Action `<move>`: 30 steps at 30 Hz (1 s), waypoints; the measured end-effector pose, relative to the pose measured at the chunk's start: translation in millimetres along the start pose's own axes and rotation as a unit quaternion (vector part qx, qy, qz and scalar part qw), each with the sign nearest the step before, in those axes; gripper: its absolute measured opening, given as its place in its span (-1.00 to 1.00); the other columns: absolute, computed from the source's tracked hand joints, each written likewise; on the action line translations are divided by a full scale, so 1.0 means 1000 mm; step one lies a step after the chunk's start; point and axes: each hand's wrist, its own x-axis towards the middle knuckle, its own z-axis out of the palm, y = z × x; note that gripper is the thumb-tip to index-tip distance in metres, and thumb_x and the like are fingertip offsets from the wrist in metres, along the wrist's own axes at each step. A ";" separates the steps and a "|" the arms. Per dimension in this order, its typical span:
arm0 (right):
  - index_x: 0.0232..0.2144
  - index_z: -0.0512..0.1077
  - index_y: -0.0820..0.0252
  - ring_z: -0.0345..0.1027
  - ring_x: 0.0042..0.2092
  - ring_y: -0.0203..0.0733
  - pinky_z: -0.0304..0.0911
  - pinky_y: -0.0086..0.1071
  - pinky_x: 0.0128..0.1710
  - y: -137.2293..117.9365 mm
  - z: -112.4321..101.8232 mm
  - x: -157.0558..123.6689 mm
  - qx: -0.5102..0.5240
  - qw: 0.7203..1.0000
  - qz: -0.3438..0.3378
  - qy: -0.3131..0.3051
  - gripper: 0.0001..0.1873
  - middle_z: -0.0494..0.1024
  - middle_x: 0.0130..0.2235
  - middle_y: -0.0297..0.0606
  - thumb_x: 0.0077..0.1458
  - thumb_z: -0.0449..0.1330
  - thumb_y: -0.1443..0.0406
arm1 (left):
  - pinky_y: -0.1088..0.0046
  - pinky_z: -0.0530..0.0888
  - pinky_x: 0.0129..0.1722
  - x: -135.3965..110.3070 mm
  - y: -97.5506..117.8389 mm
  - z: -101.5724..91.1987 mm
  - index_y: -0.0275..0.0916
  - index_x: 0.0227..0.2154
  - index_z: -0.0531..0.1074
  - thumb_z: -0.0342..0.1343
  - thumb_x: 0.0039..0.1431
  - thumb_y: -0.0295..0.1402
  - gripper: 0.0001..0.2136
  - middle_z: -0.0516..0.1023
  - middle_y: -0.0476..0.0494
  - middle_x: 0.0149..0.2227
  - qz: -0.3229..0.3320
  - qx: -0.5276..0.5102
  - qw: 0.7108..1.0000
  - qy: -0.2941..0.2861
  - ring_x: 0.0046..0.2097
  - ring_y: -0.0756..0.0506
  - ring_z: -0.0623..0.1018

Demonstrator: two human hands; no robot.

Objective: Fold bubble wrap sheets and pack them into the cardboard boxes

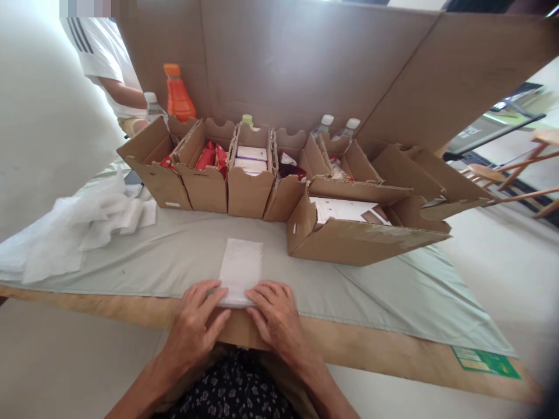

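A flat white translucent plastic bag [242, 265], possibly bubble wrap, lies lengthwise on the cloth near the table's front edge. Its near end looks folded over. At the bag's near left corner is my left hand [198, 317], its fingertips pressing on the plastic with the thumb at the near edge. On the opposite corner my right hand [277, 320] does the same, fingers curled on top and thumb along the edge. Both hands are closed on the bag. A loose heap of similar white plastic wrap [87, 224] lies to the left.
Several open cardboard bins [248, 192] with packets and small boxes stand in a row behind; another bin [349, 238] lies lengthwise at right. Behind them rise a cardboard panel [283, 64] and bottles, including an orange bottle [180, 99]. A person's arm [124, 93] shows at far left.
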 end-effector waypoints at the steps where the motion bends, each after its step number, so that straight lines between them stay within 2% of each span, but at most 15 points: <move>1: -0.06 0.47 0.12 0.42 -0.04 -0.02 0.28 -0.08 -0.01 0.000 -0.002 -0.001 0.022 1.000 0.011 -0.009 -0.75 0.63 -0.14 -0.21 0.23 0.21 0.45 | 0.12 0.46 0.10 -0.004 0.002 -0.002 -0.17 0.06 0.46 0.06 0.36 -0.40 -0.74 0.56 -0.25 0.02 0.010 -0.011 1.000 -0.005 0.09 -0.22 0.49; 4: 0.01 0.44 0.10 0.41 -0.04 -0.04 0.29 -0.10 0.00 -0.001 -0.007 -0.006 0.046 0.998 0.039 -0.015 -0.71 0.62 -0.09 -0.21 0.26 0.19 0.43 | 0.18 0.48 0.06 -0.003 0.003 -0.001 -0.17 0.04 0.48 0.02 0.36 -0.44 -0.74 0.60 -0.20 -0.07 0.012 -0.030 0.999 -0.022 0.02 -0.19 0.52; 7: 0.11 0.39 0.12 0.38 0.05 0.04 0.29 -0.04 0.01 0.000 -0.005 -0.008 -0.008 0.999 0.038 0.018 -0.60 0.54 0.08 -0.07 0.24 0.18 0.42 | 0.17 0.51 -0.02 0.015 -0.005 0.007 -0.19 -0.01 0.52 0.02 0.36 -0.37 -0.76 0.60 -0.21 -0.12 -0.031 -0.022 0.999 -0.024 -0.06 -0.20 0.54; 9: 0.13 0.39 0.12 0.35 0.10 0.10 0.29 0.01 0.03 0.002 0.001 -0.005 -0.047 0.999 0.020 0.012 -0.56 0.49 0.14 0.00 0.20 0.22 0.40 | 0.10 0.51 0.00 0.029 -0.010 0.014 -0.19 -0.03 0.54 0.03 0.35 -0.31 -0.75 0.59 -0.24 -0.09 -0.066 -0.010 0.998 -0.005 -0.04 -0.23 0.53; 11: 0.09 0.43 0.11 0.36 0.10 0.11 0.28 0.01 0.02 0.006 0.007 0.001 -0.065 0.998 0.009 -0.002 -0.58 0.51 0.12 -0.01 0.17 0.25 0.40 | 0.03 0.48 0.06 0.036 -0.013 0.018 -0.21 -0.02 0.53 0.04 0.34 -0.27 -0.73 0.56 -0.29 -0.04 -0.088 0.000 0.996 0.017 0.01 -0.27 0.51; 13: 0.02 0.47 0.09 0.41 0.04 0.07 0.29 -0.04 0.00 0.011 0.013 0.006 -0.040 0.999 0.027 0.014 -0.64 0.57 0.05 -0.08 0.18 0.26 0.42 | 0.02 0.47 0.10 0.033 -0.012 0.015 -0.23 0.04 0.48 0.03 0.35 -0.22 -0.69 0.52 -0.32 0.00 -0.117 -0.011 0.992 0.042 0.06 -0.27 0.50; 15: -0.03 0.49 0.09 0.45 -0.03 0.00 0.29 -0.10 -0.03 0.013 0.015 0.009 0.009 0.996 0.061 0.057 -0.71 0.62 -0.04 -0.15 0.21 0.23 0.43 | 0.06 0.49 0.09 0.022 -0.006 0.009 -0.24 0.09 0.43 0.06 0.33 -0.15 -0.62 0.52 -0.32 0.03 -0.202 -0.083 0.974 0.063 0.06 -0.25 0.53; 17: -0.05 0.50 0.12 0.47 -0.10 -0.06 0.31 -0.16 -0.07 0.010 0.013 0.009 0.047 0.991 0.087 0.093 -0.75 0.65 -0.11 -0.18 0.24 0.19 0.41 | 0.10 0.52 0.07 0.010 0.004 0.002 -0.25 0.10 0.42 0.13 0.26 -0.07 -0.54 0.56 -0.32 0.03 -0.322 -0.224 0.918 0.056 0.04 -0.24 0.58; 19: -0.06 0.50 0.13 0.48 -0.13 -0.09 0.33 -0.20 -0.09 0.001 0.009 0.006 0.086 0.986 0.108 0.097 -0.78 0.65 -0.15 -0.20 0.28 0.16 0.38 | 0.12 0.51 0.12 0.004 0.016 -0.001 -0.26 0.09 0.43 0.23 0.16 -0.04 -0.47 0.58 -0.33 0.05 -0.392 -0.382 0.837 0.014 0.07 -0.25 0.59; 21: -0.09 0.51 0.10 0.48 -0.15 -0.11 0.34 -0.21 -0.08 -0.010 0.003 0.000 0.145 0.980 0.117 0.062 -0.82 0.65 -0.17 -0.25 0.29 0.16 0.34 | 0.14 0.48 0.16 0.006 0.029 0.001 -0.28 0.08 0.45 0.30 0.09 -0.05 -0.44 0.60 -0.33 0.06 -0.402 -0.499 0.768 -0.024 0.11 -0.27 0.57; 22: -0.11 0.52 0.08 0.48 -0.15 -0.11 0.34 -0.21 -0.07 -0.014 0.000 -0.004 0.171 0.978 0.115 0.042 -0.84 0.65 -0.17 -0.26 0.29 0.17 0.31 | 0.14 0.47 0.16 0.010 0.034 0.002 -0.28 0.06 0.46 0.32 0.06 -0.05 -0.43 0.61 -0.32 0.05 -0.401 -0.535 0.743 -0.031 0.11 -0.27 0.57; 24: -0.11 0.53 0.06 0.47 -0.09 -0.08 0.34 -0.18 -0.03 -0.017 -0.006 -0.010 0.194 0.973 0.117 0.032 -0.83 0.63 -0.11 -0.23 0.29 0.19 0.24 | 0.16 0.49 0.12 0.017 0.040 0.006 -0.29 0.01 0.49 0.34 0.01 -0.03 -0.43 0.63 -0.31 0.01 -0.408 -0.567 0.715 -0.023 0.07 -0.28 0.59; 27: 0.03 0.48 0.07 0.45 -0.03 -0.05 0.37 -0.16 0.01 -0.010 -0.016 -0.014 0.217 0.958 0.166 0.084 -0.66 0.54 0.03 -0.12 0.29 0.16 0.11 | 0.22 0.54 0.02 0.021 0.043 0.008 -0.27 0.00 0.49 0.37 -0.06 -0.02 -0.40 0.65 -0.29 -0.03 -0.414 -0.554 0.722 -0.022 0.00 -0.27 0.61; 28: 0.08 0.45 0.08 0.45 -0.04 -0.06 0.38 -0.18 0.00 -0.006 -0.020 -0.014 0.236 0.951 0.181 0.085 -0.60 0.52 0.04 -0.11 0.29 0.16 0.07 | 0.24 0.55 -0.01 0.020 0.044 0.008 -0.26 0.01 0.49 0.37 -0.05 -0.04 -0.41 0.66 -0.28 -0.04 -0.407 -0.541 0.735 -0.040 -0.01 -0.26 0.61; 30: 0.13 0.42 0.10 0.46 -0.07 -0.09 0.40 -0.22 -0.02 -0.002 -0.028 -0.011 0.282 0.939 0.193 0.049 -0.50 0.53 0.01 -0.14 0.23 0.21 0.02 | 0.29 0.55 -0.08 0.016 0.045 0.008 -0.23 0.00 0.49 0.34 0.00 -0.08 -0.47 0.67 -0.23 -0.10 -0.386 -0.496 0.773 -0.088 -0.08 -0.23 0.63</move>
